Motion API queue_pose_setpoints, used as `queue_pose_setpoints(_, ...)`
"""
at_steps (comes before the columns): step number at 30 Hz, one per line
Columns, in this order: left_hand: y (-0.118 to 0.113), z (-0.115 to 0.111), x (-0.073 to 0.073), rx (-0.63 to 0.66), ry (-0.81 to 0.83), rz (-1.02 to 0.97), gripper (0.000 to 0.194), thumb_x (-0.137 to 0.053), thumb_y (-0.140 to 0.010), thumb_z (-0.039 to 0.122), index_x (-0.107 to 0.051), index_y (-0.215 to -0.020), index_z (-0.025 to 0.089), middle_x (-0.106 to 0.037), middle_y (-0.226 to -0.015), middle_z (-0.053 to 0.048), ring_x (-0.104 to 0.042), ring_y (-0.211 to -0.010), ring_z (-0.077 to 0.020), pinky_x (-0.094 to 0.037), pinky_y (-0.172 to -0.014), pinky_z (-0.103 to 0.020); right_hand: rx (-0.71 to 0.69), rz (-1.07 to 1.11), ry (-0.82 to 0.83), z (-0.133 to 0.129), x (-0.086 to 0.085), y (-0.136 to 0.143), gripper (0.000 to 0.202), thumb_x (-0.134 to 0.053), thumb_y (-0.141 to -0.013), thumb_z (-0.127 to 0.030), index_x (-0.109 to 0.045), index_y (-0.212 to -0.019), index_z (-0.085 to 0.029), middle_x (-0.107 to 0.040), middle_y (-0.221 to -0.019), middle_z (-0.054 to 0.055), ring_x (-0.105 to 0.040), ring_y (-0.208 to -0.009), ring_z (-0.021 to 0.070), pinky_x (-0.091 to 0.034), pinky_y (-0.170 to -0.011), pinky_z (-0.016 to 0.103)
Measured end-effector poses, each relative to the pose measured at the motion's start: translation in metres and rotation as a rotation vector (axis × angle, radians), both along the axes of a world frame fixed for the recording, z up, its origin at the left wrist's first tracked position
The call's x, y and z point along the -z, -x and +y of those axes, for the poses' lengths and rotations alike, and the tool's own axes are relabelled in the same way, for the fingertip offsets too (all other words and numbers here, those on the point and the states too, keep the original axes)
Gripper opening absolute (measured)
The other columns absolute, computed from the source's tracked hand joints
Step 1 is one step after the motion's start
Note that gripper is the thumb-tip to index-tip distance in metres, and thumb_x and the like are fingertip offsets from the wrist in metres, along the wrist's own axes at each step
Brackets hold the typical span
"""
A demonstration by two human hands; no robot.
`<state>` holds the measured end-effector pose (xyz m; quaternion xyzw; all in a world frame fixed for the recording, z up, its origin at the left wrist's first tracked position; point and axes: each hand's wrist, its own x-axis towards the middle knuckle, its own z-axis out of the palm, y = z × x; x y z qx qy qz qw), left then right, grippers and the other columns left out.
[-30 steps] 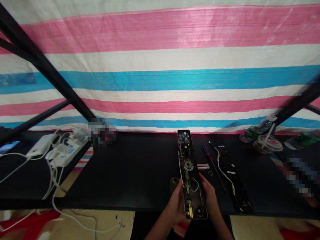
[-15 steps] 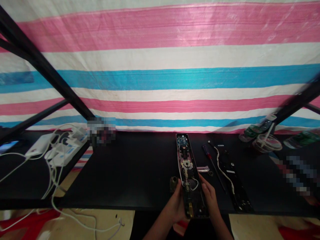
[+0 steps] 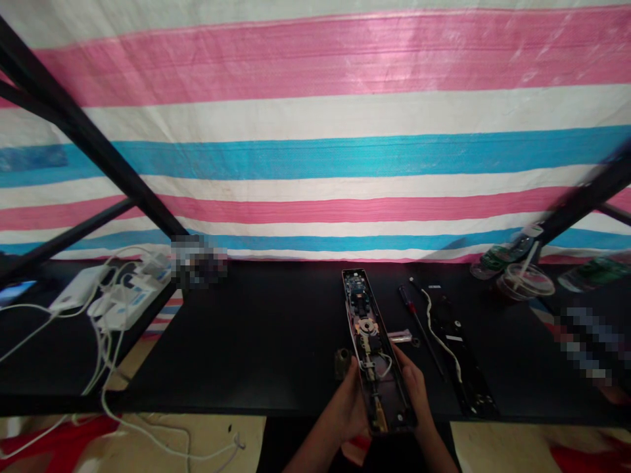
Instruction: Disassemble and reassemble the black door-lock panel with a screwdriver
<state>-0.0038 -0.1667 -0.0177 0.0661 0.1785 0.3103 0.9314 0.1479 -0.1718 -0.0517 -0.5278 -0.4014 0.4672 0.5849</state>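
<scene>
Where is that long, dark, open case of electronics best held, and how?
I'd grip the long, dark, open case by its outer sides, left hand from the left, right hand from the right. Its straight sides suit a two-handed hold, while the open top exposes a thin white looped wire probably best left untouched.

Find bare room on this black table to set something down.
The widest is the left stretch of the black table, bordered by the striped tarp behind and the open electronics housing on the right. A smaller one lies right of the black panel, nearer than the drink cup. Crowded: between housing and panel, where the screwdriver lies.
</scene>
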Motion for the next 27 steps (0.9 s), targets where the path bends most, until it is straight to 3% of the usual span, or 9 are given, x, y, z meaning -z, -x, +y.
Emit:
queue_pose_setpoints(6,0.002,0.0,-0.001,-0.013,0.035,0.032,0.072,-0.063,-0.079,0.073,-0.071,-0.119,0.013,-0.075,-0.111,-0.019,-0.067,-0.113,-0.0409,-0.043,-0.104,-0.055,0.001,0.0,0.039,0.0,-0.003,0.0,0.069,-0.065,-0.077,-0.073,-0.073,-0.122,-0.022,-0.07,-0.13,0.015,-0.063,-0.124,0.0353,-0.049,-0.106,0.049)
queue_pose_setpoints(12,0.004,-0.003,-0.006,-0.061,0.079,0.04,0.06,-0.063,-0.086,0.062,-0.071,-0.119,0.012,-0.077,-0.11,-0.017,-0.068,-0.112,-0.038,-0.042,-0.106,-0.05,-0.065,0.062,0.054,0.002,-0.01,-0.001,0.07,-0.07,-0.073,-0.071,-0.072,-0.124,-0.023,-0.074,-0.121,0.015,-0.069,-0.113,0.0356,-0.056,-0.096,0.047)
queue_pose_setpoints(20,0.001,-0.001,-0.001,-0.077,0.217,0.146,0.067,-0.049,-0.091,0.068,-0.072,-0.111,0.009,-0.079,-0.097,-0.017,-0.073,-0.097,-0.0355,-0.048,-0.096,-0.046,-0.072,0.113,0.043,-0.002,-0.007,0.002,0.052,-0.07,-0.076,-0.033,-0.07,-0.127,-0.026,-0.069,-0.132,0.01,-0.065,-0.122,0.0314,-0.05,-0.105,0.049)
queue_pose_setpoints(27,-0.001,0.002,-0.005,-0.106,0.224,0.097,0.062,-0.049,-0.093,0.064,-0.074,-0.107,0.008,-0.079,-0.095,-0.017,-0.074,-0.094,-0.0343,-0.049,-0.094,-0.045,-0.062,0.139,0.027,-0.001,0.006,0.002,0.055,-0.061,-0.076,-0.025,-0.068,-0.13,-0.025,-0.064,-0.139,0.008,-0.059,-0.131,0.0291,-0.046,-0.111,0.047)
